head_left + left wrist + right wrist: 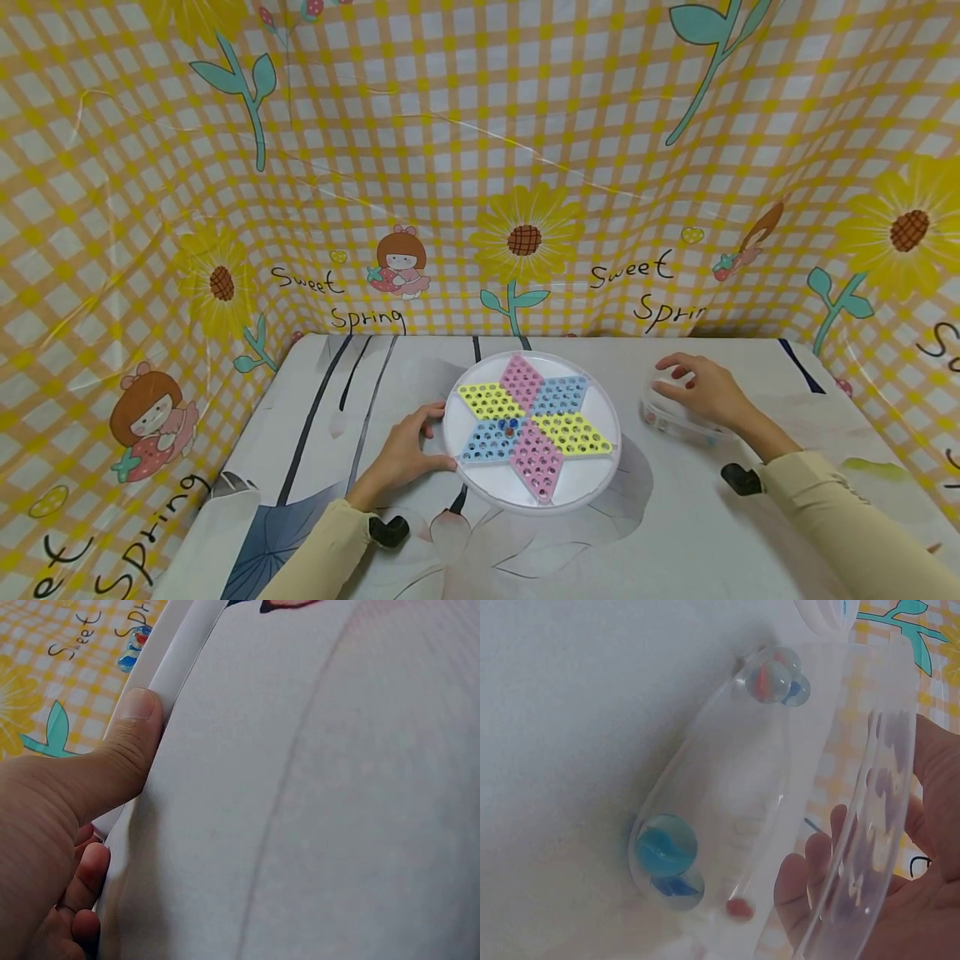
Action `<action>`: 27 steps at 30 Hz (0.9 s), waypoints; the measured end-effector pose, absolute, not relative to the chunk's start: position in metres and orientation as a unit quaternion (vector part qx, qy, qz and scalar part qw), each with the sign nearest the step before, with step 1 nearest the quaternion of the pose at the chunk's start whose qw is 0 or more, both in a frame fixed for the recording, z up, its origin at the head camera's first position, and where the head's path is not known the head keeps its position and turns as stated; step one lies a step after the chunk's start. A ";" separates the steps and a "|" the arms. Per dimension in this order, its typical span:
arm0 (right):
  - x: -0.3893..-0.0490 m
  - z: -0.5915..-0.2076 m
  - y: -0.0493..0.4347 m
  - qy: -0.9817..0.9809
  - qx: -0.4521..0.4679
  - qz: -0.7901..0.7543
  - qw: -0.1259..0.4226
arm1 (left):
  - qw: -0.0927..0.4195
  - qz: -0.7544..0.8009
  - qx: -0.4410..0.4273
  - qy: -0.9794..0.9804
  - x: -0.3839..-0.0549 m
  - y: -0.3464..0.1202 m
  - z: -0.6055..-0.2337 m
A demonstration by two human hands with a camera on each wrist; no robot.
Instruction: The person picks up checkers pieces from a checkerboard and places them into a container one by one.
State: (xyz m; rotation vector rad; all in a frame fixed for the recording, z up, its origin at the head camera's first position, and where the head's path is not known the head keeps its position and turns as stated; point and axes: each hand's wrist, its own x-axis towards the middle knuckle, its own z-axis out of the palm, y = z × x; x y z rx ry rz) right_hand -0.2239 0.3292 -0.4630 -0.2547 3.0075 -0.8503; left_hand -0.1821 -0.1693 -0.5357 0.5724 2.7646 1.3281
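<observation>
A round white Chinese checkers board (581, 492) with a pink, yellow and blue star lies on the table. Several small glass marbles (512, 427) sit near the star's centre. My left hand (401, 454) holds the board's left rim, its thumb (135, 731) against the edge and its other fingers bent alongside. To the right stands a clear plastic container (678, 427). My right hand (701, 390) hovers at its top with fingers apart and loosely bent, no marble visible in them. Inside the container are several glass marbles (667, 846) with blue or red swirls.
The table (360, 350) has a pale cover printed with dark stems and flowers. A checked yellow cloth (442, 142) with sunflowers hangs behind and at both sides. Black straps (390, 531) cross both sleeves at the wrists.
</observation>
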 end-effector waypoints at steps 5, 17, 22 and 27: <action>-0.223 -0.464 0.330 0.959 -0.091 -0.270 -0.007 | 0.008 0.423 0.187 0.887 -0.181 -0.170 -0.537; -0.220 -0.447 0.316 0.952 -0.121 -0.278 -0.027 | 0.015 0.424 0.181 0.887 -0.181 -0.170 -0.533; -0.219 -0.445 0.309 0.949 -0.140 -0.280 -0.038 | 0.019 0.424 0.178 0.888 -0.180 -0.169 -0.532; -0.219 -0.443 0.301 0.945 -0.148 -0.288 -0.036 | 0.020 0.422 0.178 0.889 -0.180 -0.169 -0.532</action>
